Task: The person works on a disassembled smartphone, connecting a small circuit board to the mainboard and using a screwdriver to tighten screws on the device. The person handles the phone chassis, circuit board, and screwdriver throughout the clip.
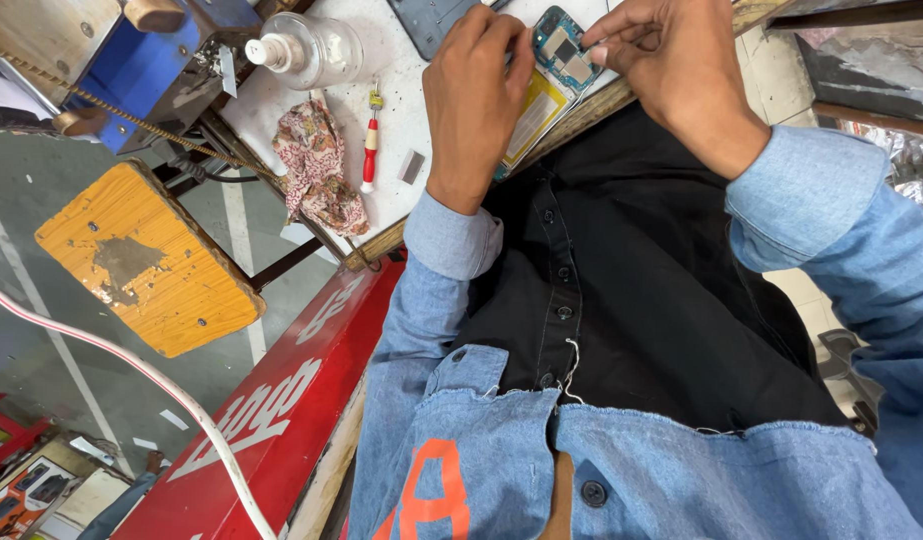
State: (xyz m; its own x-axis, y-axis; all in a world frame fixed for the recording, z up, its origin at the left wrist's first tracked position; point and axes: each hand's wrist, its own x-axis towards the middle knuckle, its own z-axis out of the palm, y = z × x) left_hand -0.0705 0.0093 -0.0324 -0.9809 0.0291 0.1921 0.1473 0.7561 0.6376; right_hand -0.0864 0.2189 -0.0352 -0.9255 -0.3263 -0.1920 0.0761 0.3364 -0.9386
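The head view looks steeply down the person's chest, so the white worktable [421,100] sits at the top of the frame, about twelve o'clock. There the left hand [473,105] lies flat with its fingers curled down over an opened phone [564,48], pressing it against the table; the phone's circuit board, teal with metal shields, shows between the two hands, and a yellow part of it peeks out at five o'clock from the left palm. The right hand [671,70], at three o'clock from the board, has its fingers drawn narrow and pinched at the board's right edge; whether a small tool or part sits between the fingertips cannot be told, as the spot is too small. A dark flat panel [429,20] lies just beside the left hand at eleven o'clock. At nine o'clock from the left hand lie a red-handled screwdriver [370,150], a crumpled patterned cloth [316,165] and, farther up, a clear plastic bottle [311,48] on its side. Well apart at eight o'clock stands a yellow wooden stool [146,260], with a blue box [151,55] above it. A red signboard [281,400] runs along the table's lower edge.
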